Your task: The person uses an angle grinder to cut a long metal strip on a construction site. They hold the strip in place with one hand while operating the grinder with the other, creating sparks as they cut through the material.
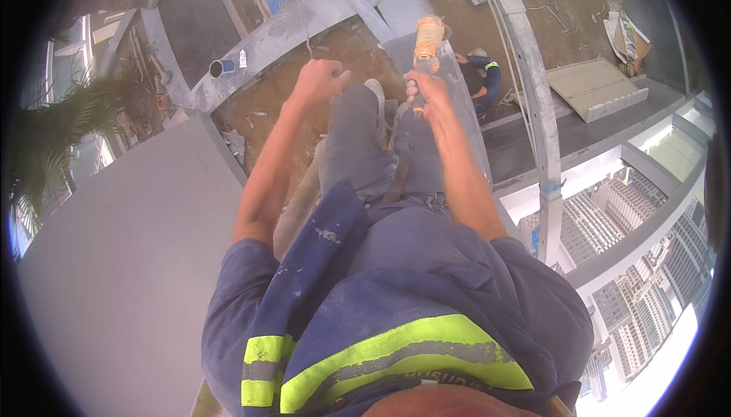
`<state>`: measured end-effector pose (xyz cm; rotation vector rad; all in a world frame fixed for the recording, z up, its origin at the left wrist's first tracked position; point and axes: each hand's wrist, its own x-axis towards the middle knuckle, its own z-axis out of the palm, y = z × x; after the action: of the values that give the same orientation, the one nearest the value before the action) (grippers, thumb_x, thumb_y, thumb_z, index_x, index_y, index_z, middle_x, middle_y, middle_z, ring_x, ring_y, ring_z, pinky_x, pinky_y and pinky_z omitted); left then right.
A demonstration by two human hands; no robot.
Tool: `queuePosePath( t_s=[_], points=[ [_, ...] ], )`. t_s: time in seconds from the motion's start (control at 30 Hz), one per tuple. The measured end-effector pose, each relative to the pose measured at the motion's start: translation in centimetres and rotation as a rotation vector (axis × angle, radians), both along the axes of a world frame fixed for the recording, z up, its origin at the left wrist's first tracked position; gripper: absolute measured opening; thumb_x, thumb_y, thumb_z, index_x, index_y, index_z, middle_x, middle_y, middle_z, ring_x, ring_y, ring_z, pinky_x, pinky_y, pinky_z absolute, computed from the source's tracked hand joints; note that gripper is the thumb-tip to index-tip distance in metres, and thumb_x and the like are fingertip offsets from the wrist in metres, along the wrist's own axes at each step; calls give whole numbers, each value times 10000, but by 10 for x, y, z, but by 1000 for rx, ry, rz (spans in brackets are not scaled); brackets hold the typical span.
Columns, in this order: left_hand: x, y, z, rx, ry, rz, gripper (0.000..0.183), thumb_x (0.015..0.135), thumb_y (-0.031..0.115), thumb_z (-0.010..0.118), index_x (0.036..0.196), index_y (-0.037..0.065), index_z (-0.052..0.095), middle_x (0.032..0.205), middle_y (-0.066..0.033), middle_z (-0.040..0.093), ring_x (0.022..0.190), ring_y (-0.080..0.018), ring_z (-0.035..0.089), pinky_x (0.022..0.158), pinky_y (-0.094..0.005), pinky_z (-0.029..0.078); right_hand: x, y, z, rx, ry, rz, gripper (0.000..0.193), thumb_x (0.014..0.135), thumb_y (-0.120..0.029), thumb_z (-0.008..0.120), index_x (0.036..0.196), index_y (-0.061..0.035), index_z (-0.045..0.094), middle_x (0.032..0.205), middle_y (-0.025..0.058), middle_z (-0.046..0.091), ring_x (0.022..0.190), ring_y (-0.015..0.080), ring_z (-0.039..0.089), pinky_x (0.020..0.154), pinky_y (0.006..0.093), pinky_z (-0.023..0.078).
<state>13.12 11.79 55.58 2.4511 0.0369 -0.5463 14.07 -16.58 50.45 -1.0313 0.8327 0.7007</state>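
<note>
My right hand (pixel 428 91) is wrapped round the grip of a dusty orange power tool (pixel 429 36). Its thick body points away from me, over a grey concrete ledge, and its exact kind is not plain. To the left, my left hand (pixel 320 82) is closed in a loose fist above the dirt, beside my knee. A thin rod or wire (pixel 306 27) runs up from near its knuckles; I cannot tell whether the fingers hold it.
A blue-rimmed can (pixel 221 68) lies on the concrete ledge (pixel 259 44) at left. Beyond the tool, another person (pixel 481 82) crouches low. A metal post (pixel 533 89) stands at right, near a pale panel (pixel 594 89). A large grey board (pixel 145 265) fills the left.
</note>
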Motion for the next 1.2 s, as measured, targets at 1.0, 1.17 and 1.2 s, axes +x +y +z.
queuePosePath(
  t_s=[1.0,1.17,1.2],
  points=[
    [209,38,-282,-66,493,-944,286,898,337,807,1047,98,759,1016,-141,805,1017,-342,771,917,-467,591,61,145,-77,-390,187,-715,227,912,-141,786,995,-25,609,737,39,644,532,121,603,450,315,491],
    [260,58,-409,-53,186,-961,332,911,289,825,1165,96,732,1093,-205,776,1050,-392,757,913,-485,594,54,167,-163,-542,183,-642,344,888,-139,763,1083,34,539,741,69,649,524,139,609,437,333,485],
    [262,47,-426,-9,124,-1001,352,913,281,822,1192,90,722,1122,-219,762,1065,-407,748,925,-494,592,46,168,-189,-584,174,-636,357,880,-141,763,1092,36,538,743,76,651,524,145,613,440,336,487]
  ],
)
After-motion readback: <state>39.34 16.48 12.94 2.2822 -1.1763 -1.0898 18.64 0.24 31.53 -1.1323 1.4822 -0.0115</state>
